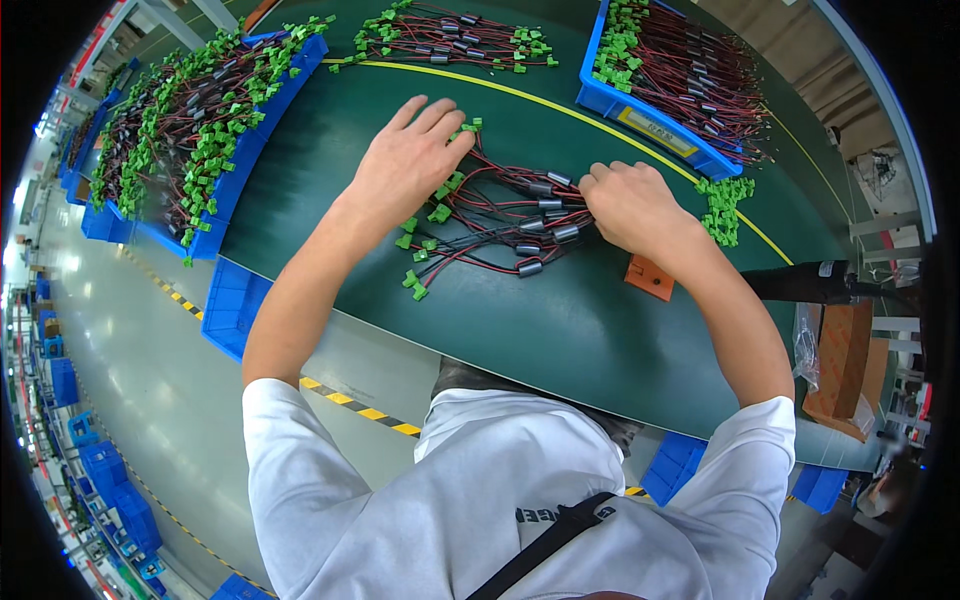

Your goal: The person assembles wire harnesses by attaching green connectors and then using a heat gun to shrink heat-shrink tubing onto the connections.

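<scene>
A bundle of red and black cables (497, 212) lies across the green table in front of me. Green connectors (440, 213) sit at its left ends, and dark cylinders (550, 203) ride along the wires. My right hand (635, 208) is closed round the right ends of the wires; its fingertips are partly hidden. Over the connector side, my left hand (408, 155) is open with fingers apart, its thumb and fingertips beside a green connector (472, 126). Just below my right hand lies a small orange block (650, 277).
Blue bins piled with similar cables stand at left (262, 110) and far right (660, 135). More cables (455, 40) lie beyond the yellow line (480, 80). Loose green connectors (725, 210) rest right of my right hand, near a black tool-like object (800, 283) and a cardboard box (840, 370).
</scene>
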Tool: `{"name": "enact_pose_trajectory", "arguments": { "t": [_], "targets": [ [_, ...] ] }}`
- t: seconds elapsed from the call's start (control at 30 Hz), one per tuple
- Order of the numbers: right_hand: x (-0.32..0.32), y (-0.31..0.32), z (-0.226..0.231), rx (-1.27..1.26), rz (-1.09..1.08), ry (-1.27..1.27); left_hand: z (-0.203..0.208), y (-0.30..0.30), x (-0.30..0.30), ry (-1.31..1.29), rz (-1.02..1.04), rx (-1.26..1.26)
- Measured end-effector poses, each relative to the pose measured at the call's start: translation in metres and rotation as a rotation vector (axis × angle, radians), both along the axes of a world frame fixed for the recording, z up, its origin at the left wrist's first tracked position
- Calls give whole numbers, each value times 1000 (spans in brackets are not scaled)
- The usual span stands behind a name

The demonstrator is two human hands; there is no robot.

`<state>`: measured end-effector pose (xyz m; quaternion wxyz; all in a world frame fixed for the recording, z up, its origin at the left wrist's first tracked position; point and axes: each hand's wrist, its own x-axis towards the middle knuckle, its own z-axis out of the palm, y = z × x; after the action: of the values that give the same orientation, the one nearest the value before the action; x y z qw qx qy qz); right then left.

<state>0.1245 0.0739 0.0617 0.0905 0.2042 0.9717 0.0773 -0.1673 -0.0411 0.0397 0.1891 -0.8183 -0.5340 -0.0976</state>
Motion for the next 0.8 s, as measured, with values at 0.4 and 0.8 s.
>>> {"name": "enact_pose_trajectory", "arguments": {
  "t": [0.4, 0.8],
  "targets": [
    [2, 17, 10, -414, 64, -157, -33, -13, 44, -473, -163, -481],
    [19, -19, -28, -82, -73, 28, -41, -20, 45, -388, -114, -414]
  ]
}}
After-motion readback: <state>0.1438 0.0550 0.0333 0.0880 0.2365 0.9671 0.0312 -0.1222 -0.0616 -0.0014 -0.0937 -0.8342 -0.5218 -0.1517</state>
